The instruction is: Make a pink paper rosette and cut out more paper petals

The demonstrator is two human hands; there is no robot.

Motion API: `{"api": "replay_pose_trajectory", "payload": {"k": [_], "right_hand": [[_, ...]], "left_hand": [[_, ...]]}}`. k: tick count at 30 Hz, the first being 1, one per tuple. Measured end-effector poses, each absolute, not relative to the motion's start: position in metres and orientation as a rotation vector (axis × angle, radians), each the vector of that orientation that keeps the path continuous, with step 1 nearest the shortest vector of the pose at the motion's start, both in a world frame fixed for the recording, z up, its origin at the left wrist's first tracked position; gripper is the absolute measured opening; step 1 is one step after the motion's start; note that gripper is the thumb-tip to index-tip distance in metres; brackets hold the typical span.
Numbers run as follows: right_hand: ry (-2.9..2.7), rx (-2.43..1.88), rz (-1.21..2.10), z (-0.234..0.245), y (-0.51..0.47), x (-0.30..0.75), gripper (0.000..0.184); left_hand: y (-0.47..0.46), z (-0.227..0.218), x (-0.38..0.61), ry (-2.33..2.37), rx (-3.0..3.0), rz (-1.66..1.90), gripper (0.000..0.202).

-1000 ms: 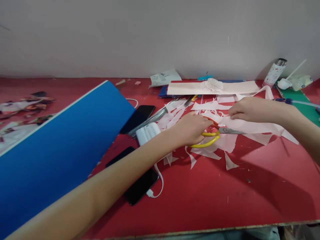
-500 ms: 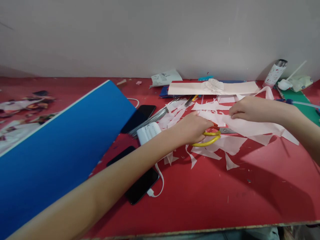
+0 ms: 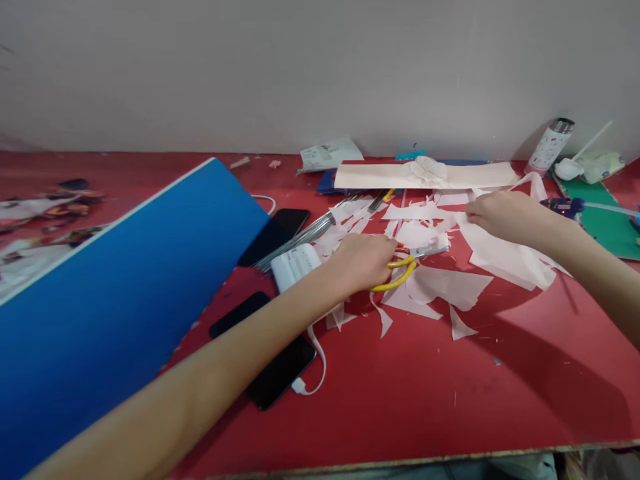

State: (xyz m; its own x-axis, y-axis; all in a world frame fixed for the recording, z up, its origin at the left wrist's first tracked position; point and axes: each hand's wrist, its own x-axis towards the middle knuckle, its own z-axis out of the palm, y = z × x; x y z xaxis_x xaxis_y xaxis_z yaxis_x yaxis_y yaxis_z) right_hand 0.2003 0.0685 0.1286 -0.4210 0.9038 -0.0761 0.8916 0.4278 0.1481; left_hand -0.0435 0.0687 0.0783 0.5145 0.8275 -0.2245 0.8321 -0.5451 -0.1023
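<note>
Left hand (image 3: 361, 262), fingers curled around yellow scissors (image 3: 403, 272), right hand (image 3: 510, 217) at two o'clock, fingers flat on pink paper (image 3: 505, 260)

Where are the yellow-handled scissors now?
In the head view, the yellow-handled scissors sit right of centre on the red table, against the left hand, among pink paper scraps.

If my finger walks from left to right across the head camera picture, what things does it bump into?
blue foam board, white power bank, left hand, yellow-handled scissors, right hand, green mat
</note>
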Motion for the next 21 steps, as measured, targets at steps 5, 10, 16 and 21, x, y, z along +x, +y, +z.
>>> {"api": "replay_pose_trajectory", "payload": {"k": [5,10,16,21], "right_hand": [[2.326,1.881,0.488,0.11,0.083,0.191,0.034],[2.429,1.879,0.669,0.09,0.062,0.172,0.036],[2.736,1.459,-0.006,0.043,0.007,0.148,0.03],[2.745,1.399,0.068,0.023,0.0,0.151,0.013]], "left_hand": [[0.069,0.08,-0.048,1.667,2.647,-0.375,0.031],[0.074,0.079,-0.06,1.831,2.546,-0.333,0.031],[0.083,0.076,-0.078,2.004,2.384,-0.274,0.043],[0.087,0.073,-0.084,2.044,2.32,-0.224,0.052]]}}
